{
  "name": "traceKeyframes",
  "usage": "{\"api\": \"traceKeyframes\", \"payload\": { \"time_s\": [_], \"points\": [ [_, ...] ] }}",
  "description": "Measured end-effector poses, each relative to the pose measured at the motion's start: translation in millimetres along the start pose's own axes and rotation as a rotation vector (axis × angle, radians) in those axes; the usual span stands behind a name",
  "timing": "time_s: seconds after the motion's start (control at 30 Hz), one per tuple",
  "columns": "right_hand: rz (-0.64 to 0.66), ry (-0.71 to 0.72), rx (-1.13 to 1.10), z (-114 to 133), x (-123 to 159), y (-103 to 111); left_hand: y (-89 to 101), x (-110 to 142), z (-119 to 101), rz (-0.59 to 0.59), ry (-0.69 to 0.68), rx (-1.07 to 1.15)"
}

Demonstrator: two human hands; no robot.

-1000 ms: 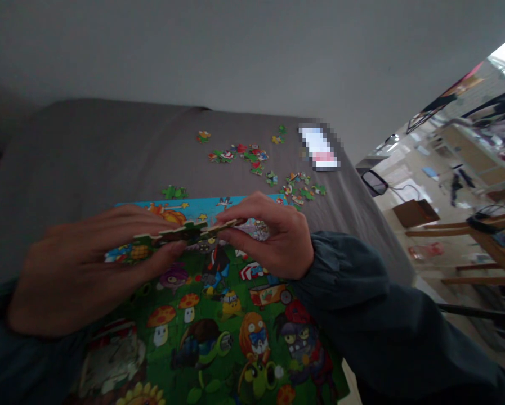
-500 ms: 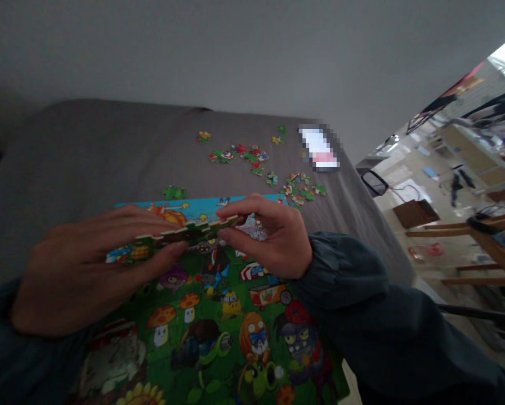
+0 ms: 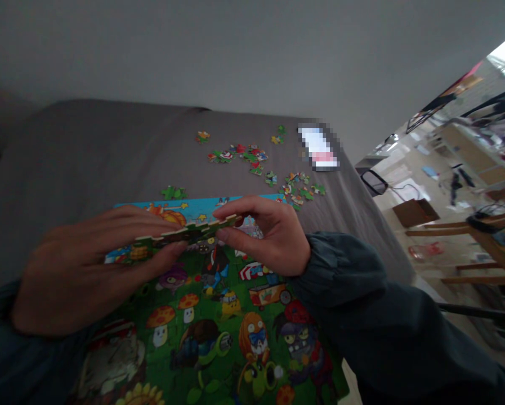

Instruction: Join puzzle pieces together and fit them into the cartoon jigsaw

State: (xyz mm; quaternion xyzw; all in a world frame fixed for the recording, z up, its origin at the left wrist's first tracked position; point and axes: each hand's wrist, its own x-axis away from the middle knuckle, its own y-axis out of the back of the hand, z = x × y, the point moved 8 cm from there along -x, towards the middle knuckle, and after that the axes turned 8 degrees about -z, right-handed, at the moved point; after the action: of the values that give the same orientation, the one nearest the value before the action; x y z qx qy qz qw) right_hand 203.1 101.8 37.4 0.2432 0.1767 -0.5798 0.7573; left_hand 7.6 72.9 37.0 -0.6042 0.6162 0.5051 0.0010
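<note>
Between my hands I hold a strip of joined jigsaw pieces [image 3: 184, 233], raised just above a large assembled cartoon jigsaw puzzle [image 3: 218, 343]. My left hand [image 3: 87, 264] pinches the strip's left end between thumb and fingers. My right hand [image 3: 269, 239] grips its right end with thumb and fingertips. Part of the puzzle's blue top edge is hidden behind my hands. Beyond that edge lies a scattered group of loose puzzle pieces [image 3: 252, 163], and a green clump of pieces [image 3: 174, 193] sits apart from it.
The puzzle lies on a grey cloth-covered surface [image 3: 108, 157], with a pixelated white object [image 3: 318, 149] near its far edge. Past the right edge, the floor lies lower, with a wooden chair [image 3: 480, 247] and a cardboard box [image 3: 415, 212].
My right hand has shifted slightly left and down, and the strip has moved with it. The puzzle and loose pieces have not moved.
</note>
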Motion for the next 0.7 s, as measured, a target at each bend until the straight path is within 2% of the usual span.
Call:
{"api": "traceKeyframes", "payload": {
  "time_s": [0.27, 0.47, 0.7],
  "points": [
    [-0.031, -0.008, -0.025, -2.3, 0.5, 2.1, 0.6, -1.8, -2.6, -0.026, 0.032, -0.021],
    [-0.055, -0.034, -0.028, -4.0, -0.3, 2.9, 1.1, -5.7, -4.8, -0.062, 0.107, -0.018],
    [-0.061, -0.038, -0.028, -4.6, -0.8, 3.1, 1.9, -3.1, -3.0, -0.065, 0.087, -0.022]
  ]
}}
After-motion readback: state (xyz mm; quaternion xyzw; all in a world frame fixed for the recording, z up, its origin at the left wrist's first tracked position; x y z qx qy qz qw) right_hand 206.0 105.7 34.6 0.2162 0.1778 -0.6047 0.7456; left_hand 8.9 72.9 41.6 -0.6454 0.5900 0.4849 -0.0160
